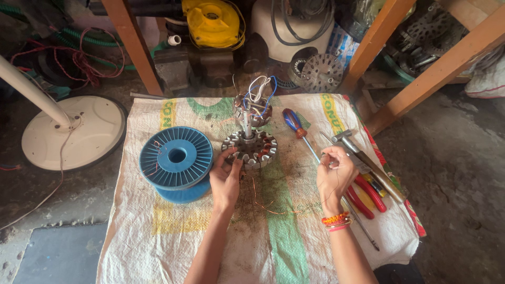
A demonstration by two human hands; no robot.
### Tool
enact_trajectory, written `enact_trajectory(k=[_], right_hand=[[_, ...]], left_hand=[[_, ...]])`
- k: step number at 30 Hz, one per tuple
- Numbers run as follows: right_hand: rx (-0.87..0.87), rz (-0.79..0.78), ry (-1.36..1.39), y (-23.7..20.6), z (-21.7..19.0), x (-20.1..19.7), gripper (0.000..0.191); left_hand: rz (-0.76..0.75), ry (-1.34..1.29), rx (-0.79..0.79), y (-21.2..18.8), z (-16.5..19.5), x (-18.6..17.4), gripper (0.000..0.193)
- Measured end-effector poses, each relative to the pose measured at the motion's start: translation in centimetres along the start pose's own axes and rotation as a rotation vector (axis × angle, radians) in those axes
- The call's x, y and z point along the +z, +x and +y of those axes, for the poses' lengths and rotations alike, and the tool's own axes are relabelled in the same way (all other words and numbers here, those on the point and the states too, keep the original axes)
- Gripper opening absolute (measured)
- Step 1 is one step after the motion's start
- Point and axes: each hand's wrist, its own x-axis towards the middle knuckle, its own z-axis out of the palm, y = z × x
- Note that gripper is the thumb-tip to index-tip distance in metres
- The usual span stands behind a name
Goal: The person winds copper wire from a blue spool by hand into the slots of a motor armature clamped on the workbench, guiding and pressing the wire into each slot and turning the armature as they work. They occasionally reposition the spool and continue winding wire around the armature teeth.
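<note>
Head view looks down on a woven sack (173,231) spread over the floor, carrying everything near the fingers. Just left of the left hand (226,181) lies a blue plastic wire spool (177,158), flange up. The left fingers (231,156) are clamped on the near rim of a motor stator (251,147), a laminated steel ring with copper in its slots and a shaft standing from its middle; beyond it a wound coil with blue and white leads (256,102). The stator looks heavy and stiff, best gripped by its outer steel rim, not by the windings. The right hand (335,176) pinches a thin copper wire (263,202) between thumb and forefinger; the strand trails loosely across the sack towards the stator. It seems light, springy and easily kinked, so a soft pinch near the free end suits it. Beyond the right fingers lie a blue-handled screwdriver (294,122), a hammer (350,144) and red-handled pliers (368,194).
</note>
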Motion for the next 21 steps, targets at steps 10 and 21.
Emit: enact_trajectory(k=[10,21], right_hand=[[0.100,-0.134,0.301,2.3,1.2,-2.7,0.055],[-0.266,-0.263,0.301,0.5,-9.9,-7.0,0.029]], left_hand=[[-0.026,-0.014,0.040,-0.1,0.3,-0.1,0.035],[0.103,0.402,-0.136,-6.8,4.6,-0.8,0.070]])
